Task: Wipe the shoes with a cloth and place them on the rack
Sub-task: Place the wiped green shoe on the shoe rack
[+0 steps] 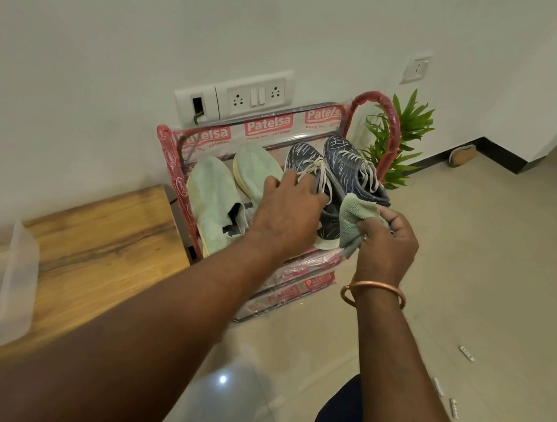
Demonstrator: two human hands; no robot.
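Shoe-wiping at a plastic-wrapped rack set against the wall, seen from above. Finds the top shelf nearly full, with pale green slip-ons toward 9 o'clock and every toe pointing to 12 o'clock at the wall.

Shows the left hand reaching in from 7 o'clock and lying over the laces of the nearer navy shoe, fingers curled across its top. Hides the thumb, so reads as a grasp by judgement only, likely to steady or square that shoe on the rails.

Shows the right hand, at 4 o'clock of that shoe, pinching a bunched green cloth by the shoe's heel; cannot tell whether cloth and shoe touch. Bunched, presumably, to make a firm wiping pad.

Puts the second navy shoe close alongside, at 2 o'clock of the first.

Suggests a task near its end, with perhaps a last wipe or nudge pending.

Includes a wooden tabletop at 8 o'clock of the rack, a potted plant at 2 o'clock, and a socket panel on the wall at 12 o'clock.
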